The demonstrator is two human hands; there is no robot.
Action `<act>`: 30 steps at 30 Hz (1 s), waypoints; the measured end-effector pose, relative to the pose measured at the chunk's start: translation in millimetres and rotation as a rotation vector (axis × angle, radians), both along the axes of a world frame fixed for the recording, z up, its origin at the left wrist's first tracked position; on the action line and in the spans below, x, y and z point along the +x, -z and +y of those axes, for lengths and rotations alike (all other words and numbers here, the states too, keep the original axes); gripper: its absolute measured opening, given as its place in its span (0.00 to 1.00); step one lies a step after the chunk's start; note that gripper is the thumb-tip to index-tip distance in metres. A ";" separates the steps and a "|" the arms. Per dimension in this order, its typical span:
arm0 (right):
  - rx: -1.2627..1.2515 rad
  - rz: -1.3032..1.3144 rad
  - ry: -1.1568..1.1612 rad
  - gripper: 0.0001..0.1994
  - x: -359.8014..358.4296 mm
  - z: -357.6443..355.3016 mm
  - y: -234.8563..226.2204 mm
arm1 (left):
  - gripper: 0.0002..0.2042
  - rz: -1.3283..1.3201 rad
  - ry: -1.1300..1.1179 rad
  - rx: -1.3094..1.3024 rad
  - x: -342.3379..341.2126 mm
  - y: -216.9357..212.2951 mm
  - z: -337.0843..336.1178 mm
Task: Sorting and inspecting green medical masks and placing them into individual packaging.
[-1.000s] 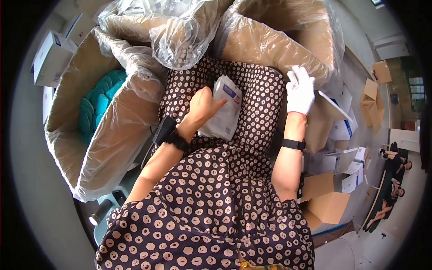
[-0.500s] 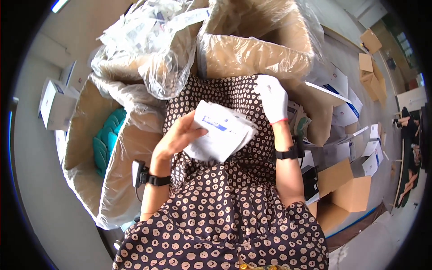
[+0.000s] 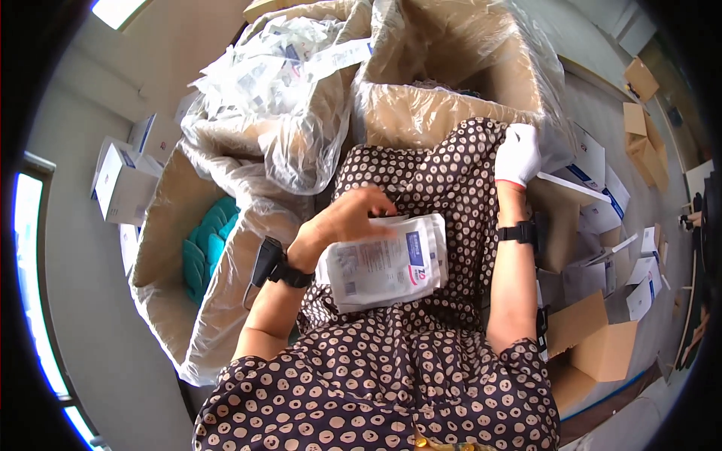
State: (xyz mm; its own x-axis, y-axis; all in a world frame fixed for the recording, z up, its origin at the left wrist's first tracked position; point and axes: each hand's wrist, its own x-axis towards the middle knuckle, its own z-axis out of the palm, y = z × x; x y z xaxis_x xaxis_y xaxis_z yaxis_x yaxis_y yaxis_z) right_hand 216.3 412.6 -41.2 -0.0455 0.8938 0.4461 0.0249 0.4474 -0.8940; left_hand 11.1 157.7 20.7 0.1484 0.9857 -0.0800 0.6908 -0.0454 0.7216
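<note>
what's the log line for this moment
packets: on patterned cloth | left hand: bare, over packets | right hand: white-gloved, at cloth edge

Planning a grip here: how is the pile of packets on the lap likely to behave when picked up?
The packets will probably bend a little, since they look thin and flat. They may slide apart, as their edges sit out of line and no band shows. They're likely light for their size, judging by the slim film wrappers.
</note>
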 end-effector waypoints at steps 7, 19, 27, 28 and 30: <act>0.281 -0.717 0.073 0.06 -6.7 -57.3 -47.3 | 0.28 -0.179 -0.551 0.071 -41.1 67.3 51.2; 0.111 -0.927 -0.937 0.32 -18.4 -152.6 -1.8 | 0.11 0.123 -0.573 0.171 -129.3 164.0 141.8; -0.095 -0.911 -1.288 0.30 -34.3 -156.8 8.6 | 0.14 0.384 -0.591 0.000 -202.0 254.9 111.5; -0.072 -0.855 -1.329 0.28 -35.6 -151.7 11.8 | 0.16 0.407 -0.533 0.122 -195.8 264.5 116.3; -0.090 -0.828 -1.350 0.26 -39.1 -145.4 20.4 | 0.16 0.390 -0.552 0.109 -190.3 275.3 119.8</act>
